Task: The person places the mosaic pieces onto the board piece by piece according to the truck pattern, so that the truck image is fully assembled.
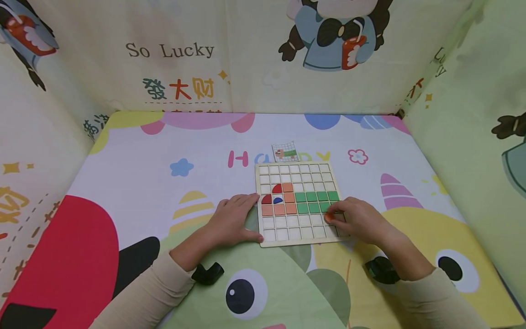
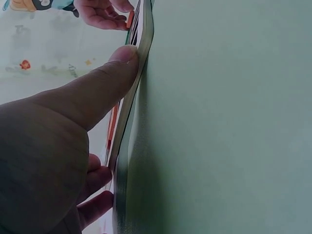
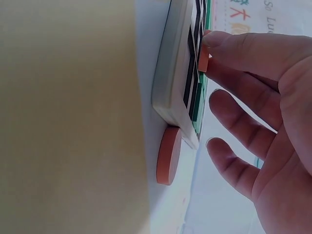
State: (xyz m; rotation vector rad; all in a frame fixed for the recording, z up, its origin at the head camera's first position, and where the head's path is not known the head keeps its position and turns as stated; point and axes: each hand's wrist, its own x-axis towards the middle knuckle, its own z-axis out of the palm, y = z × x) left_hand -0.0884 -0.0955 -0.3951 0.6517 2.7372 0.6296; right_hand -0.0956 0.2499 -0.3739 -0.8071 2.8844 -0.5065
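A wooden grid board lies on the table, with red, orange and green pieces and one blue-and-white piece set in its cells. My left hand rests against the board's left edge, fingers spread straight at the side and thumb at the near corner. Over the right part of the board, just below the green squares, my right hand pinches a small orange piece between thumb and index finger. Its other fingers are loosely bent. Another orange piece, with a curved side, lies beside the board's corner.
Behind the board lies a small picture card showing a coloured grid pattern. A cartoon-printed cloth covers the table. Printed curtains stand at the back and both sides.
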